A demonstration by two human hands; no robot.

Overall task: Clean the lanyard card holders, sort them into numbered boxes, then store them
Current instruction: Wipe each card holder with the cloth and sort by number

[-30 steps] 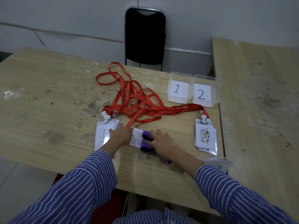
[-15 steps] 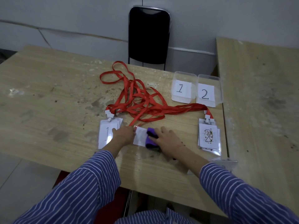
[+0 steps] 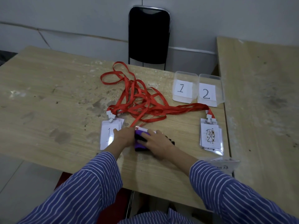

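Observation:
My left hand (image 3: 123,136) presses down on a clear card holder (image 3: 143,128) at the table's near middle; only its far edge shows. My right hand (image 3: 157,143) grips a bunched purple cloth (image 3: 140,142) and rubs it over that holder, right beside my left hand. A stack of holders marked 1 (image 3: 108,135) lies left of my hands. A stained stack marked 2 (image 3: 210,137) lies to the right. Tangled red lanyards (image 3: 139,101) run from all of them. Clear boxes labelled 1 (image 3: 184,88) and 2 (image 3: 208,92) stand at the far right.
A clear plastic bag (image 3: 223,165) lies at the table's near right corner. A black chair (image 3: 148,34) stands behind the wooden table (image 3: 48,94). A second table (image 3: 262,97) adjoins on the right. The table's front edge runs just under my forearms.
My right hand has slid the purple cloth leftward across the holder until it meets my left hand, hiding most of the white card. My left hand has stayed in place.

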